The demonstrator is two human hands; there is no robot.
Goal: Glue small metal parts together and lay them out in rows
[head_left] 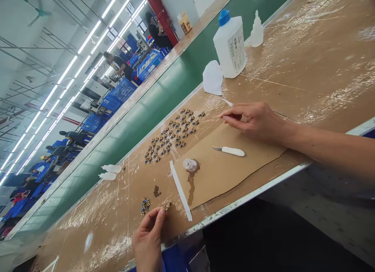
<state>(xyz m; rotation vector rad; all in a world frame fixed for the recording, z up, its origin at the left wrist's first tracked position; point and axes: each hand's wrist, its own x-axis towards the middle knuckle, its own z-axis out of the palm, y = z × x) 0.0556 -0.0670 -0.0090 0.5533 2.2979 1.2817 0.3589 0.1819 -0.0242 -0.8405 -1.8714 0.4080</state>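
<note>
My left hand (149, 235) is closed in a pinch at the near edge of the workbench. A small gold-and-dark metal part (167, 206) shows at its thumb tip. Just beyond lie a small cluster of blue-and-gold parts (145, 206) and a little heap of brown bits (157, 191). Thumb and fingers pressed together, my right hand (254, 119) hovers over the far right of a cardboard sheet (216, 182); whatever it may hold is too small to make out. Below it on the cardboard rests a white-handled knife (233, 151). A small clear cup (190, 165) stands in a wet stain.
Many small blue-and-gold parts (170, 137) are spread in rows behind the cardboard. A large white bottle (231, 45) with a blue cap and a small dropper bottle (257, 31) stand at the back. Two small white bottles (109, 172) lie left. People work beyond the green partition (131, 123).
</note>
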